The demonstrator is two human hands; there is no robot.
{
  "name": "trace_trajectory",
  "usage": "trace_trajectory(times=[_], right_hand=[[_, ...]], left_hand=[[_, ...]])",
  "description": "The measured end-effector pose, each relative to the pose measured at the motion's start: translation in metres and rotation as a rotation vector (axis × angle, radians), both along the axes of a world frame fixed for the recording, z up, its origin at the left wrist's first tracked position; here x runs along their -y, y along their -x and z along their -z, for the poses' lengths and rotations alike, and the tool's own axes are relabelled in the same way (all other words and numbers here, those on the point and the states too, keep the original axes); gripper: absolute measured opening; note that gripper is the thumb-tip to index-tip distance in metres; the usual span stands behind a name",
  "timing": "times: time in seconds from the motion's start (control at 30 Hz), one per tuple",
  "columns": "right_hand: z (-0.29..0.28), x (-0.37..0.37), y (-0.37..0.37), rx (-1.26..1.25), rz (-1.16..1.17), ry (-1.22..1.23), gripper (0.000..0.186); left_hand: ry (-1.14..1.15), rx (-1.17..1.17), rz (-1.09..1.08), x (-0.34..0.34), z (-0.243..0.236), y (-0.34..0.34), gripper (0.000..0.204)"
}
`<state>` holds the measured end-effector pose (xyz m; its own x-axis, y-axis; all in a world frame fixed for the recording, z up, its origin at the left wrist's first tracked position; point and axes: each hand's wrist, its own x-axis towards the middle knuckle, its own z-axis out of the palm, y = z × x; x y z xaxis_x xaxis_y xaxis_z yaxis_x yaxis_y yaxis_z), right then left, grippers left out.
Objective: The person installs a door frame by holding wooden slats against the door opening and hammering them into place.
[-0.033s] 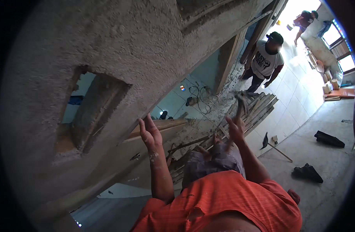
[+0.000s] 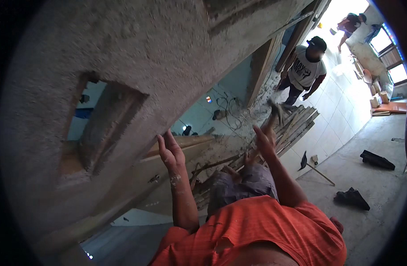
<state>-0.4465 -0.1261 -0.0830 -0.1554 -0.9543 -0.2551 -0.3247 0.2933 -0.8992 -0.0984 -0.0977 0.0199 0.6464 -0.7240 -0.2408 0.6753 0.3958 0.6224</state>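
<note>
My left hand [image 2: 171, 154] is raised against the lower edge of a rough, grey plastered wall [image 2: 168, 80]. Its fingers are stretched out, with the tips at the edge; nothing shows in its grip. To the right, my right hand [image 2: 265, 141] is closed round the handle of a hammer [image 2: 276, 110], whose head points up and away from me. The hammer hangs apart from the wall. A rectangular opening [image 2: 101, 128] cuts through the plaster left of my left hand.
A pile of wooden strips [image 2: 296, 124] lies beyond my right hand. A co-worker [image 2: 303, 68] in a cap stands past it; another person [image 2: 351, 26] is farther off. Dark pieces [image 2: 352, 198] and a long-handled tool [image 2: 321, 173] lie on the floor at right. A cable [image 2: 230, 111] coils below the wall.
My right hand and the hammer have shifted slightly up and to the left. My left hand stays at the wall's edge.
</note>
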Motion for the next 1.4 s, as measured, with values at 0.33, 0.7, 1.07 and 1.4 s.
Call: trace_trajectory(times=[0.33, 0.7, 1.07, 1.4], right_hand=[[-0.081, 0.149, -0.193, 1.356, 0.329, 0.167, 0.065], [-0.040, 0.189, -0.215, 1.535, 0.195, 0.391, 0.076], [-0.021, 0.205, -0.214, 1.465, 0.105, 0.679, 0.074], [-0.018, 0.216, -0.216, 1.458, 0.103, 0.656, 0.073]], left_hand=[[-0.121, 0.036, -0.080, 0.011, -0.011, -0.003, 0.073], [-0.292, 0.423, -0.133, 0.002, 0.031, -0.046, 0.045], [-0.154, 0.765, -0.244, 0.005, 0.076, -0.042, 0.044], [-0.152, 2.740, -0.673, 0.005, -0.003, -0.062, 0.100]])
